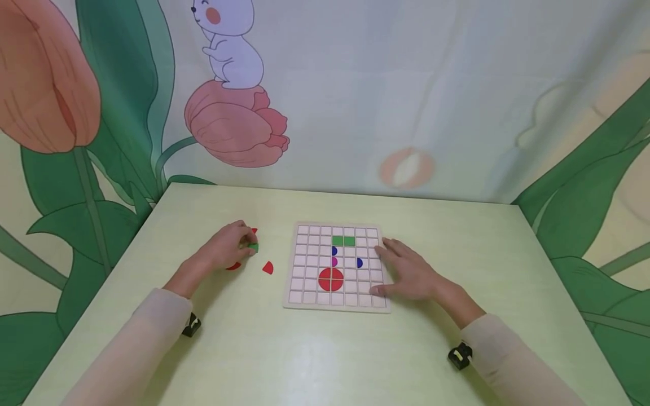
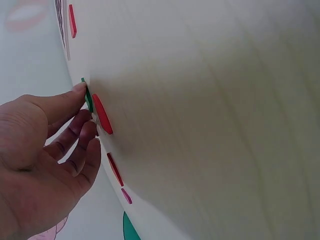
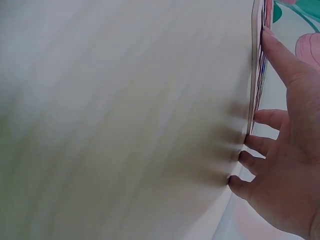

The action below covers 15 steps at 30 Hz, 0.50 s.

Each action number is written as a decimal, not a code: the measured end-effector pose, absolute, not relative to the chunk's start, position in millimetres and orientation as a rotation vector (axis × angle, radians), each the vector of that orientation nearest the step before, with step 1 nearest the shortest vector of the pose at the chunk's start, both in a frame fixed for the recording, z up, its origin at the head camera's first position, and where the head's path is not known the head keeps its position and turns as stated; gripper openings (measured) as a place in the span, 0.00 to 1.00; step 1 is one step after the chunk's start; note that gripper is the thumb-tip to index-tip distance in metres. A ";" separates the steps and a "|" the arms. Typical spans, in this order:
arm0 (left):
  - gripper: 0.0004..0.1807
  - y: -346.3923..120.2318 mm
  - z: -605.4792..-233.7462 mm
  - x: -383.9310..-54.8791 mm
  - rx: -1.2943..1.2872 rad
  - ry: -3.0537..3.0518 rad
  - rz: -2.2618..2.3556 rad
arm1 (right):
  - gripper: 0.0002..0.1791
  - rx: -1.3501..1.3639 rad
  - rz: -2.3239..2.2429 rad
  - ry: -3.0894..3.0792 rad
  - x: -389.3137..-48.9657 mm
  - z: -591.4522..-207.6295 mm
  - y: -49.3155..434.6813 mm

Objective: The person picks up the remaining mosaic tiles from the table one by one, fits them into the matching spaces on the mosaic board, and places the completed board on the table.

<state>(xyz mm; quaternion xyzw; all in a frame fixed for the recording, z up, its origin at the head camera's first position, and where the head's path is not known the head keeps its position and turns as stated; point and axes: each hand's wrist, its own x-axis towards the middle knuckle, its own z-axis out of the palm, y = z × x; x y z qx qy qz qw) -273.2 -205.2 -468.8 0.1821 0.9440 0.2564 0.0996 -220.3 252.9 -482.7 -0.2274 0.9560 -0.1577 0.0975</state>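
Note:
My left hand (image 1: 223,248) pinches a small green tile (image 2: 88,97) between thumb and fingers, just over the table left of the board. Red pieces (image 2: 102,114) lie close under and around that hand, one a red quarter-circle (image 1: 268,268) nearer the board. The white grid board (image 1: 337,309) lies flat mid-table. Set in it are two green squares (image 1: 343,241), red quarters forming a circle (image 1: 330,279), blue half-circles (image 1: 359,263) and a magenta half-circle (image 1: 334,261). With fingers spread, my right hand (image 1: 412,272) rests at the board's right edge.
A pale table (image 1: 325,355) stands against a curtain (image 1: 345,113) printed with flowers and a white animal. Beyond my left fingers, a pink piece (image 2: 126,196) lies on the table. Black wrist devices (image 1: 460,356) sit at both cuffs.

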 end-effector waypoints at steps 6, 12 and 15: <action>0.12 -204.5 -468.4 -275.4 0.511 2.792 0.771 | 0.59 -0.687 -0.477 2.830 -218.9 -477.5 252.9; 0.08 -199.7 -463.0 -276.9 0.519 2.811 0.781 | 0.58 -0.682 -0.499 2.834 -218.3 -476.6 252.5; 0.05 -189.4 -457.9 -276.3 0.525 2.824 0.777 | 0.58 -0.685 -0.498 2.831 -217.9 -479.2 252.9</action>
